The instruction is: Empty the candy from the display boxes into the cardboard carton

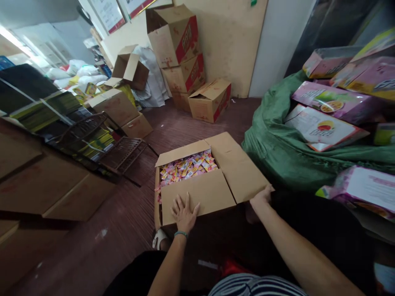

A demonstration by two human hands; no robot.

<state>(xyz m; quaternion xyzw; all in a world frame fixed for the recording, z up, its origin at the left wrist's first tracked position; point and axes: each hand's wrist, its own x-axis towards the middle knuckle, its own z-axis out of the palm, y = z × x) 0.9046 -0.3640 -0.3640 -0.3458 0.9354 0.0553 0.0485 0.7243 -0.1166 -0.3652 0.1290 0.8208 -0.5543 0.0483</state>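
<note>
A cardboard box [237, 168] sits on the dark red floor in front of me, filled with several small pink and yellow packets [187, 167]. My left hand [184, 213] lies flat, fingers spread, on the near flap, which is folded down over the packets. My right hand [261, 196] grips the near edge of the right flap, which lies spread outward. The far flap stands open.
A green sack [277, 156] with pink printed cartons [324, 127] lies to the right. Stacked cardboard boxes [182, 53] stand against the back wall. More boxes [117, 107], wire racks [123, 154] and shelves fill the left. Bare floor [123, 230] lies near left.
</note>
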